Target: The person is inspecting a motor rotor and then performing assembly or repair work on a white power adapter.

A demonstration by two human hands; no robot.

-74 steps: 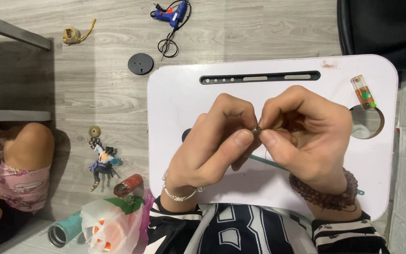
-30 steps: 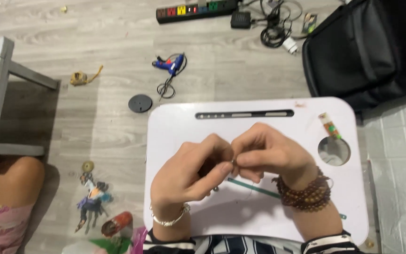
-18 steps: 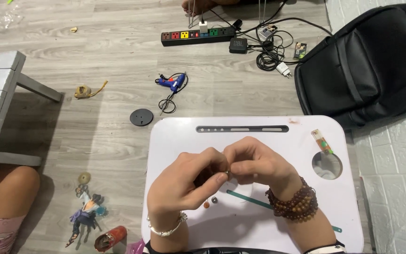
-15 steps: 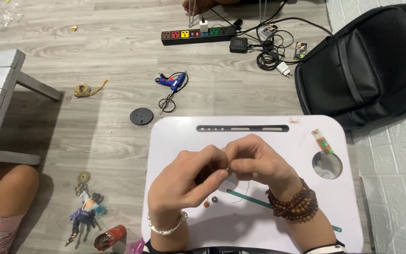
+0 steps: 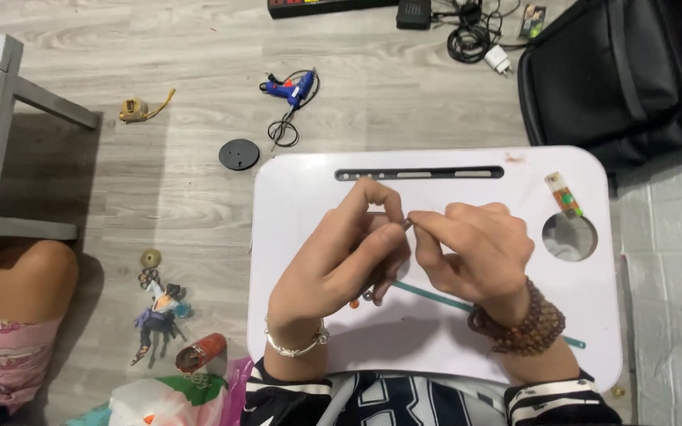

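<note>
Working over the white table (image 5: 436, 347), the person keeps both hands raised a little above its middle, and that suits fine work: the wrists should stay low and steady near the top. The left hand (image 5: 341, 260) curls its grip shut around a small dark bead (image 5: 406, 224), thumb and forefinger pinching it at the tips. The right hand (image 5: 475, 252) meets it from the other side, its grip also closed, fingertips touching the same bead; whether it also holds a thread I cannot tell. Two loose beads (image 5: 361, 298) lie on the table under the left hand, beside a thin teal stick (image 5: 436, 296). A light pinch, I judge, keeps the bead from slipping.
</note>
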